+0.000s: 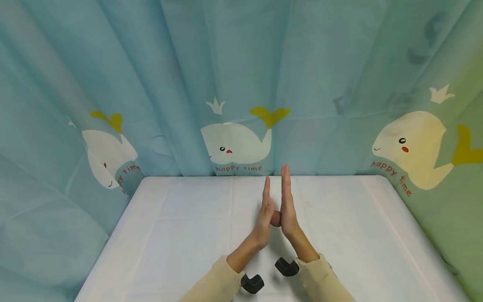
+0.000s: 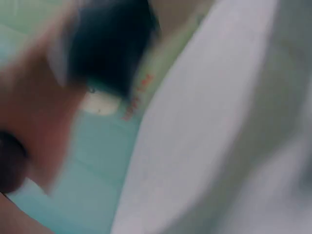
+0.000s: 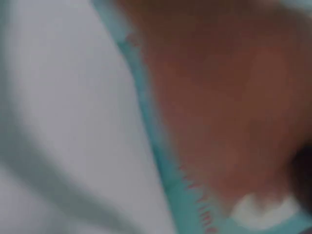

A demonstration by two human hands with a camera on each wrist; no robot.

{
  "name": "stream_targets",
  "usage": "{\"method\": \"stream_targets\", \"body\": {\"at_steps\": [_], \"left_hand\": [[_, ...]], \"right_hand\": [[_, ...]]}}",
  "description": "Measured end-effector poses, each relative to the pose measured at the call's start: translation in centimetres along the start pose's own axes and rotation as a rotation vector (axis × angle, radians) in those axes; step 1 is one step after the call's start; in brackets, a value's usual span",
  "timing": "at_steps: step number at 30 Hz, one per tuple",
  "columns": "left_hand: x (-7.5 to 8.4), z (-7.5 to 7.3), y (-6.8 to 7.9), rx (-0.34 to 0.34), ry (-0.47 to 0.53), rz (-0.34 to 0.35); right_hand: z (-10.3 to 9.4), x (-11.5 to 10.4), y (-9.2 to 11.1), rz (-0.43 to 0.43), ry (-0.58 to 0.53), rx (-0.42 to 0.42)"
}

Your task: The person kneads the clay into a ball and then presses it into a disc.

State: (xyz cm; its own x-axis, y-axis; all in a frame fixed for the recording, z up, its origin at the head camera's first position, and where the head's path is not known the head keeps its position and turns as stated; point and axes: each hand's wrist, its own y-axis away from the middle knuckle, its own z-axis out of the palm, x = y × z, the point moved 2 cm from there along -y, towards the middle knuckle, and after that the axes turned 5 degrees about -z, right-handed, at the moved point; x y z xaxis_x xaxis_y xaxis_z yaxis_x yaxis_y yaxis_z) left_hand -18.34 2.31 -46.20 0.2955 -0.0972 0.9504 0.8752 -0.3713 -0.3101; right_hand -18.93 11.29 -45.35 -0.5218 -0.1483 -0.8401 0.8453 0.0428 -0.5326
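Observation:
A small reddish-brown ball [image 1: 276,219] sits between the two palms, over the white table in the head view. My left hand [image 1: 263,222] presses it from the left with the fingers straight and pointing away from me. From the other side my right hand [image 1: 288,213] presses flat, its long straight fingers reaching a little farther forward. Above the ball the fingertips stand apart. In the left wrist view the ball [image 2: 10,163] shows dark at the left edge, against the palm. The right wrist view is blurred, with part of the ball [image 3: 303,178] at its right edge.
The white-covered table [image 1: 181,235] spreads beneath the hands. A blue-green curtain [image 1: 320,84] printed with whales hangs behind it and along both sides. Black wrist cameras, one on the left [image 1: 252,284] and one on the right [image 1: 286,267], jut inward from the cream sleeves.

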Motion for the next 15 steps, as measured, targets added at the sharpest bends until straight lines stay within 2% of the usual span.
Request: {"method": "stream_targets", "body": {"at_steps": [2,5,9,11,15], "left_hand": [[0.6,0.2,0.2,0.009,0.014,0.013],[1.6,-0.2,-0.3,0.025,0.009,0.029],[1.2,-1.3,-1.4,0.090,-0.040,0.022],[0.4,-1.4,-1.6,0.094,-0.051,0.002],[-0.8,-0.5,-0.8,0.019,0.005,-0.042]], "right_hand": [[-0.3,1.0,0.1,0.032,-0.016,-0.012],[0.3,2.0,1.6,0.076,-0.046,-0.042],[1.8,1.1,3.1,0.074,-0.100,-0.061],[1.9,0.0,2.8,0.034,-0.099,-0.056],[0.6,-1.1,0.6,-0.032,-0.038,-0.001]]}}
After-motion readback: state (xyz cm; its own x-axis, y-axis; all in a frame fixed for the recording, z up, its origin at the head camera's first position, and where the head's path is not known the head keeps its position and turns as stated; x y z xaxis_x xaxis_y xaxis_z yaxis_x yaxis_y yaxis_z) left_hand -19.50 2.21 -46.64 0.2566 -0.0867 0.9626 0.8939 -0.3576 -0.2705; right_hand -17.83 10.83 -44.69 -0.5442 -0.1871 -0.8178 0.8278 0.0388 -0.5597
